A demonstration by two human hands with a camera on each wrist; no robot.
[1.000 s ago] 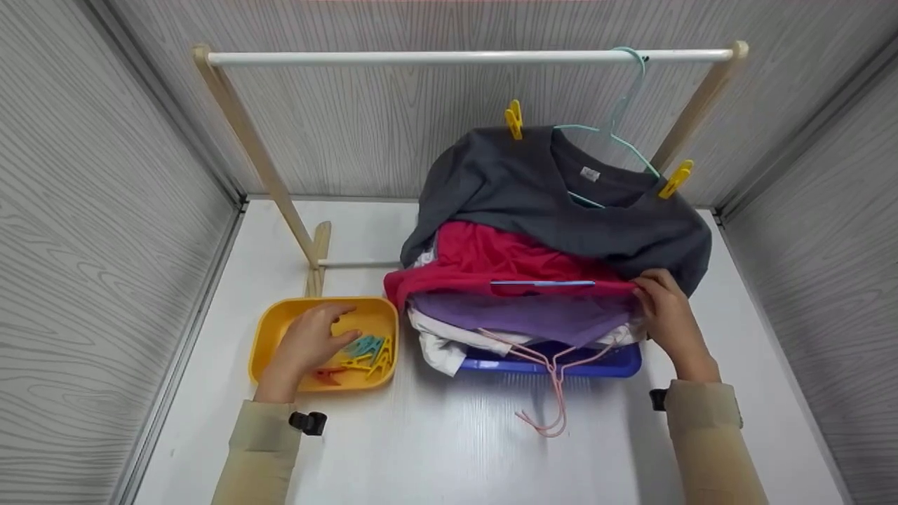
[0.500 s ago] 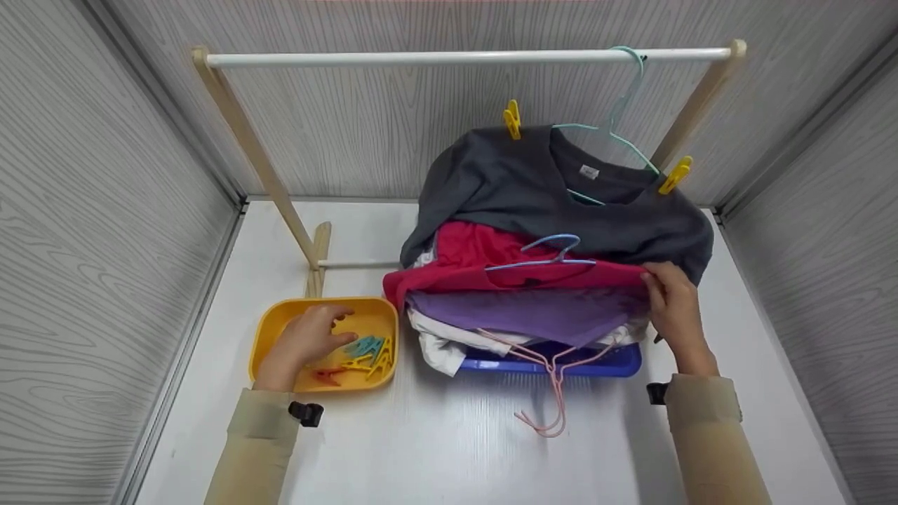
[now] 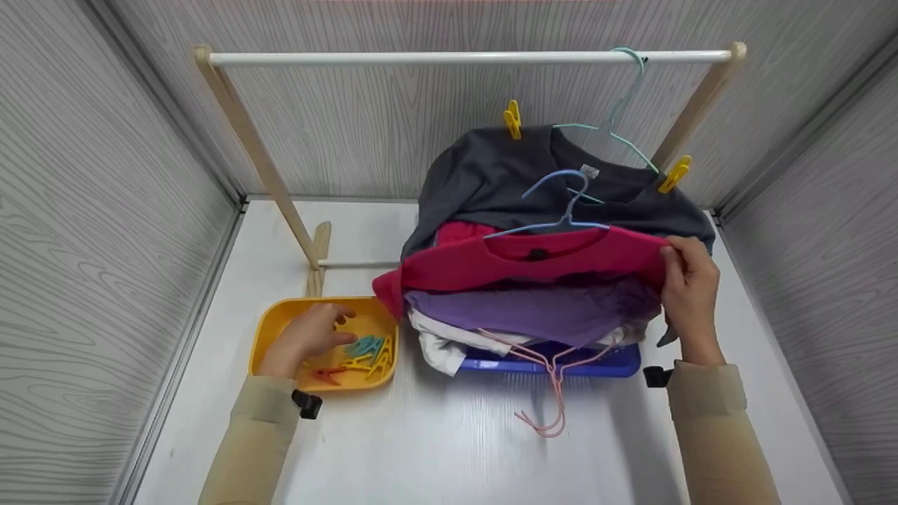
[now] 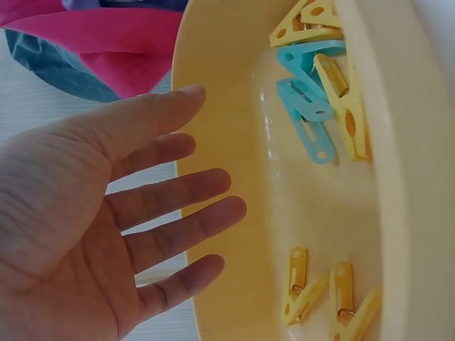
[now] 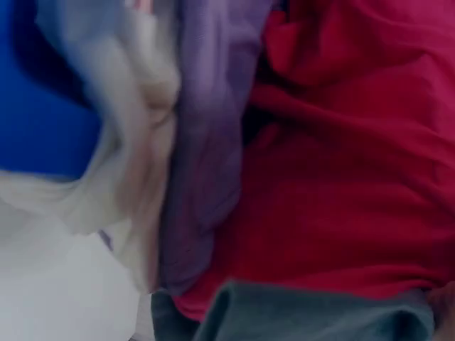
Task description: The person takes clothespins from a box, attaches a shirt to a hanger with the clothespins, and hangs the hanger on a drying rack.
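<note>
While our right hand (image 3: pixel 691 294) pinches the end of the upper edge of the crimson T-shirt (image 3: pixel 456 270), the garment extends leftward from that grip. Within its neckline sits the blue hanger (image 3: pixel 567 219), to the left of the right hand, with its hook projecting past the collar, farther from us.

Our left hand (image 3: pixel 309 337) is positioned over the yellow tray (image 3: pixel 368 315), fingers and thumb spread. To the right of its fingertips, inside the tray, we locate the turquoise clothespins (image 4: pixel 306 99), with yellow clothespins (image 4: pixel 350 114) around them; the red clothespin (image 3: pixel 328 376) lies just nearer to us than this hand. The drooping end of the crimson T-shirt overlaps the tray's far right corner; we cannot tell whether they touch.

Beyond the right hand, we see the dark grey T-shirt (image 3: pixel 477 182) on the mint hanger (image 3: pixel 612 126), hooked over the white rail (image 3: pixel 421 59). Left of the right hand, below the crimson fabric, lie the purple garment (image 3: pixel 519 312) and the white garment (image 3: pixel 443 351), on the blue basket (image 3: pixel 610 365). Nearer to us than these, the pink hangers (image 3: pixel 558 382) extend over the desk (image 3: pixel 463 463).
</note>
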